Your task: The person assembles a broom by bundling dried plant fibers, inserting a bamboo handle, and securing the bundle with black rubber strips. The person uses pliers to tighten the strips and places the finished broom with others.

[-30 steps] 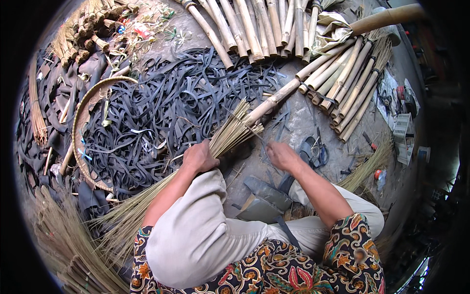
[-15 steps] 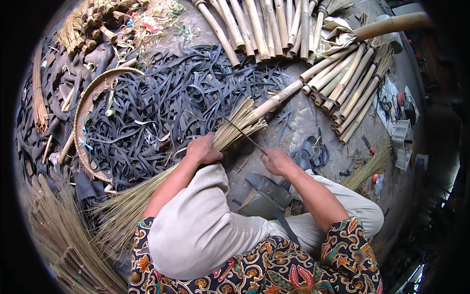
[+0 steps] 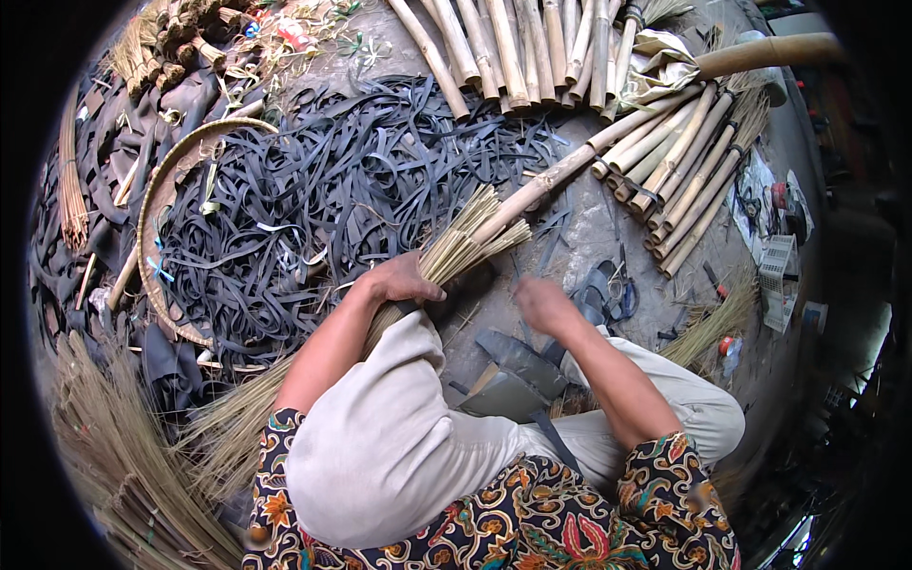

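My left hand (image 3: 404, 278) is closed round a bundle of thin straw stalks (image 3: 465, 237), just below its cut ends, by my raised knee. The bundle's long, loose end (image 3: 237, 418) passes under my left forearm to the lower left. A bamboo pole (image 3: 541, 185) runs from among the cut stalk ends toward the upper right. To the right of the bundle and apart from it, my right hand (image 3: 546, 307) is curled and blurred by motion. A faint thin streak shows by its fingers, too smeared to name.
Dark rubber strips (image 3: 332, 199) lie heaped in a wide woven tray (image 3: 150, 228). Bamboo poles (image 3: 513, 57) lie at the back, more (image 3: 674, 180) at the right. Scissors (image 3: 622, 290) are beyond my right hand. A straw pile (image 3: 114, 456) fills the lower left.
A thin dark rod lay from my right hand across the bundle; now that hand is slightly farther right, blurred, and the rod no longer shows there. The bundle's cut ends have shifted slightly.
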### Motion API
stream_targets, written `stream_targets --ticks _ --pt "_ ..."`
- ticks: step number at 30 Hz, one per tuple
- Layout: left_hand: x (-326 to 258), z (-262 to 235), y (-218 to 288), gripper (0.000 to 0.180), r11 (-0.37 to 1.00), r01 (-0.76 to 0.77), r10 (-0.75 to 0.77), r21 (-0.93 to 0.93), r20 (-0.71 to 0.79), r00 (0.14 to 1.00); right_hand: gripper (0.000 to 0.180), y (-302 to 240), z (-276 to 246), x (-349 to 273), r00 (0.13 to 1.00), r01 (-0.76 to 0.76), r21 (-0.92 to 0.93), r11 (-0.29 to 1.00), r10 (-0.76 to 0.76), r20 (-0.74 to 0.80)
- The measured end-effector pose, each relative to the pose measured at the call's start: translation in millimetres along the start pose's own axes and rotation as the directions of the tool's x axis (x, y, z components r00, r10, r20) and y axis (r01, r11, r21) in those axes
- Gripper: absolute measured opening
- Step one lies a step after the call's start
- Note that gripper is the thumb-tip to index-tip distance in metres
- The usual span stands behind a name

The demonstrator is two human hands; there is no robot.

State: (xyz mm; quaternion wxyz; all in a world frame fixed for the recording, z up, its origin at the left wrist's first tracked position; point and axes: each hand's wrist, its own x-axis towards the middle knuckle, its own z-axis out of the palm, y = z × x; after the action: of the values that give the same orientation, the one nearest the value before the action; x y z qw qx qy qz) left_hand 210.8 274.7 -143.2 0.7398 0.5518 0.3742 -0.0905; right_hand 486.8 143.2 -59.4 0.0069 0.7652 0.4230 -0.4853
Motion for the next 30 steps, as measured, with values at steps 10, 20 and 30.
stream_targets --ticks 10,20,30 --pt "-17.4 7.5 12.5 0.069 0.866 0.132 -0.041 0.482 -0.196 0.98 0.037 25.8 -35.5 40.6 0.942 -0.179 0.339 0.924 0.26 -0.212" --pt "-0.4 2.8 -16.8 0.061 0.951 -0.009 0.055 0.309 -0.141 0.988 0.034 11.4 -14.0 28.1 0.998 -0.004 0.038 0.999 0.006 -0.066" --pt "-16.5 15.3 12.9 0.082 0.855 0.191 -0.033 0.483 -0.317 0.948 0.035 -16.5 16.8 4.0 0.97 0.239 -0.199 0.951 -0.224 0.092"
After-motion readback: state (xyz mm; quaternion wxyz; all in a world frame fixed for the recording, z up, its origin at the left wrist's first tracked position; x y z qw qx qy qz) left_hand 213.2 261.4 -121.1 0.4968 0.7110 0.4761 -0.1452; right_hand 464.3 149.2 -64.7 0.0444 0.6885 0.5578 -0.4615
